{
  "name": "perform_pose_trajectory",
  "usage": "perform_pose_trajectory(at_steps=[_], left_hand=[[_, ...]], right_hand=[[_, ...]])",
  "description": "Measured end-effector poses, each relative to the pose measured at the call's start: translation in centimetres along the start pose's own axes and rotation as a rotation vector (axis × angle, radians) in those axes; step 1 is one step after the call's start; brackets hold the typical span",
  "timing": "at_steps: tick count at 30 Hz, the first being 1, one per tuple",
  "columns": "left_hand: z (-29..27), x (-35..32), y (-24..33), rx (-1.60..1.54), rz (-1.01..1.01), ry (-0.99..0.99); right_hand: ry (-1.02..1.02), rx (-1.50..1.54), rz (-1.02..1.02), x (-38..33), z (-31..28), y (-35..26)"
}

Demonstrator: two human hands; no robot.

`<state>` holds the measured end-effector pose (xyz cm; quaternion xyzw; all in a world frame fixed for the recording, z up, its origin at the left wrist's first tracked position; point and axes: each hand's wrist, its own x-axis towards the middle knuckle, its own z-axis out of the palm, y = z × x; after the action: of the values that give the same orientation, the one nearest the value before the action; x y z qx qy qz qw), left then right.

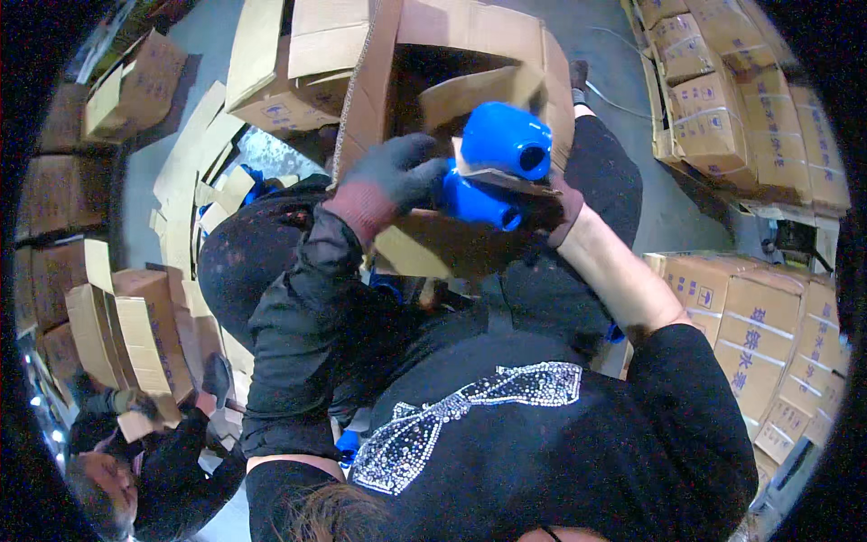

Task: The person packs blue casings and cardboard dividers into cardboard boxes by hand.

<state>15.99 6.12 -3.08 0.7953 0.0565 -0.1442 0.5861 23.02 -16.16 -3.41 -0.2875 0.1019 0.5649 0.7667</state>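
Inside open carton (379, 72), blue plastic fittings (506, 140), gloved hands.

The right hand (562, 210) is mostly hidden behind a cardboard sheet (506, 181); a co-worker (117, 470) at 8 o'clock is cut off.

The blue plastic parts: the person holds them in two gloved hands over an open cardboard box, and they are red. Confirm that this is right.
Not right in one respect: the plastic parts are blue, not red. The head view shows the left hand in a grey glove and the right hand gripping them over the open cardboard box, so the rest stands.
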Motion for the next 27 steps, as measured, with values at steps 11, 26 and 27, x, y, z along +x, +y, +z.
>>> perform_pose_trajectory(at_steps=[11, 26, 27], left_hand=[[4.6, -2.5, -0.9, -0.079, 0.033, 0.035], [5.8, 1.0, -2.1, 0.085, 0.526, 0.101], [6.0, 1.3, -2.5, 0.081, 0.525, 0.103]], right_hand=[[-0.173, 0.468, 0.138, -3.6, 0.3, 3.3], [0.228, -1.359, -0.284, -4.8, 2.8, 3.3], [0.233, -1.173, -0.222, -4.8, 3.4, 3.4]])
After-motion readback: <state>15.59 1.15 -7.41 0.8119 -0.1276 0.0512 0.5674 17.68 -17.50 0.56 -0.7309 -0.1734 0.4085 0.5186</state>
